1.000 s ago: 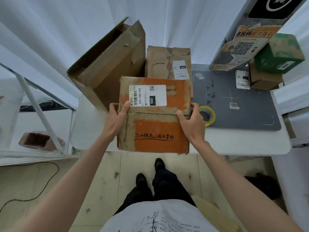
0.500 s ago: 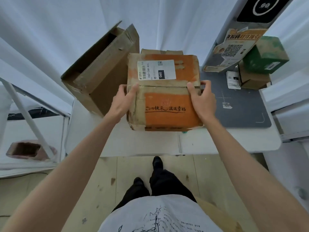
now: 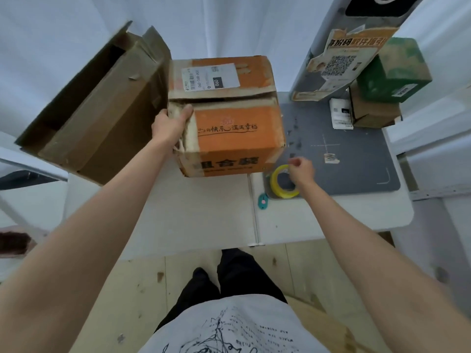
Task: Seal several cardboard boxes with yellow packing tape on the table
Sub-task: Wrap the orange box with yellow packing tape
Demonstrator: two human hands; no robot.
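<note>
Head view: box steadied, tape roll being reached.
Left hand (image 3: pixel 171 123) grips the orange box (image 3: pixel 229 123) at frame centre on the tabletop (image 3: pixel 204 212). Right hand (image 3: pixel 300 170), fingers loosely curled, empty, hovers at the tape roll (image 3: pixel 281 183), lower right. Roll: light, rigid; grasp its rim. Cardboard: worn, soft.

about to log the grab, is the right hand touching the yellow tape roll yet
Cannot tell: in the head view the right hand overlaps the yellow tape roll, hiding any contact.
</note>
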